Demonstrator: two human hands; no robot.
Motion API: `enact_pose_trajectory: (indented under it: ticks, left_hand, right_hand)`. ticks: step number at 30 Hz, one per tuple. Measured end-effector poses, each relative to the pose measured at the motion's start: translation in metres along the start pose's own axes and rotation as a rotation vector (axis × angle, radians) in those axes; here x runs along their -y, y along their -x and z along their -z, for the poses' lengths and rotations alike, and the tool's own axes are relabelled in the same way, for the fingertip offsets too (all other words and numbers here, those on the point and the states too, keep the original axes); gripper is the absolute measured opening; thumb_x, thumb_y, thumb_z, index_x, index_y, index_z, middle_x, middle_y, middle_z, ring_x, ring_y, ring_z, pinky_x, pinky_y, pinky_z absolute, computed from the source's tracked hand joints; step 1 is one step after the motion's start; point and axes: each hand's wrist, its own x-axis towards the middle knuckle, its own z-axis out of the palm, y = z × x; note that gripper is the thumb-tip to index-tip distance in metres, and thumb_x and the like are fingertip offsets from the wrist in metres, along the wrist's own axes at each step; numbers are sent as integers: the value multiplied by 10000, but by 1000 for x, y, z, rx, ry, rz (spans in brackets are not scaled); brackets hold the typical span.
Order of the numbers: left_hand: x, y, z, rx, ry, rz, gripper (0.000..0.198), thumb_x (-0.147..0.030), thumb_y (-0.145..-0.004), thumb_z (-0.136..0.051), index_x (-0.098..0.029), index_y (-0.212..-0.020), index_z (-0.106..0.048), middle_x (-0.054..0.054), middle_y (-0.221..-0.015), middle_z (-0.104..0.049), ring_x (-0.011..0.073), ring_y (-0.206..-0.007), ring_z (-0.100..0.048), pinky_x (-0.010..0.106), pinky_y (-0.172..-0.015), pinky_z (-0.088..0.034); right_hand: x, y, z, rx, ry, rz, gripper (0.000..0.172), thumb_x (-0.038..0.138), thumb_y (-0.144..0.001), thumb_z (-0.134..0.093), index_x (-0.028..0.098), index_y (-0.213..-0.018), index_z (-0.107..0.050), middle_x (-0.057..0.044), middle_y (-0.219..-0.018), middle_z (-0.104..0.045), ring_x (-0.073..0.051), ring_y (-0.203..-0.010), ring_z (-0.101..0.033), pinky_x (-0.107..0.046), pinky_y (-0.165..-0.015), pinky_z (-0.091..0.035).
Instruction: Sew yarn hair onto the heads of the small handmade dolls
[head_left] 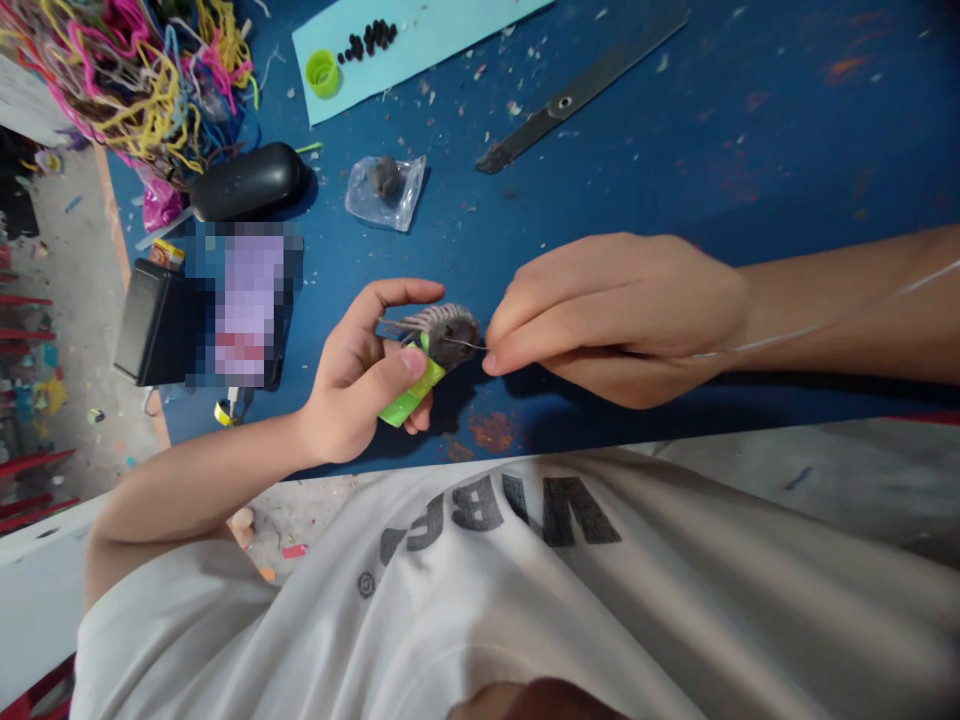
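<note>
Yarn pile [150, 75]: beyond the grey-and-green figure [445, 353] and well to its left. Black box [154, 325]: well left of the figure. Black oval case [251, 183]: left of and beyond the figure. Phone [251, 300], display pixelated: left of the figure. Light-blue sheet [450, 38], bearing a green cap [322, 74] and black beads [369, 40]: well beyond the figure. Left hand [351, 372]: grips the figure, which is positioned over the blue table [757, 170]; the thumb presses its green body, the index finger arches past its far side. Plastic bag [366, 207]: beyond the figure, slightly left. Long dark tool [592, 85]: beyond the figure, to its right. Right hand [619, 310]: just right of the figure, fingertips pinched together on a thin strand [469, 345] reaching the figure's grey head; whether needle or thread cannot be determined
</note>
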Motion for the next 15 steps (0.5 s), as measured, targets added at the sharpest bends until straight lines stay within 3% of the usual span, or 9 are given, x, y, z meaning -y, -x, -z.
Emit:
enact_pose_trajectory:
  ticks: [5,15]
  left_hand:
    - [0,0,0,-20,25,1,627,-604,-1042,-1006,-239,-1451,-702,-20,-844,-837,154,-448,-722,197,-409,-477]
    - [0,0,1,-17,1,-5,597,-598,-1071,-973,-247,-1477,-713,-3,-919,-877,146,-464,-719,209,-428,-511]
  right_hand:
    - [-3,2,-2,-15,48,53,357,165,-1296,-507,281,-1426,-818,-45,-1313,-905,-159,-1219,-905,-279,-1064,-726]
    - [-1,-2,-2,-36,59,79,359,164,-1284,-501,292,-1376,-824,-36,-1262,-918,-173,-1166,-917,-298,-1025,-728]
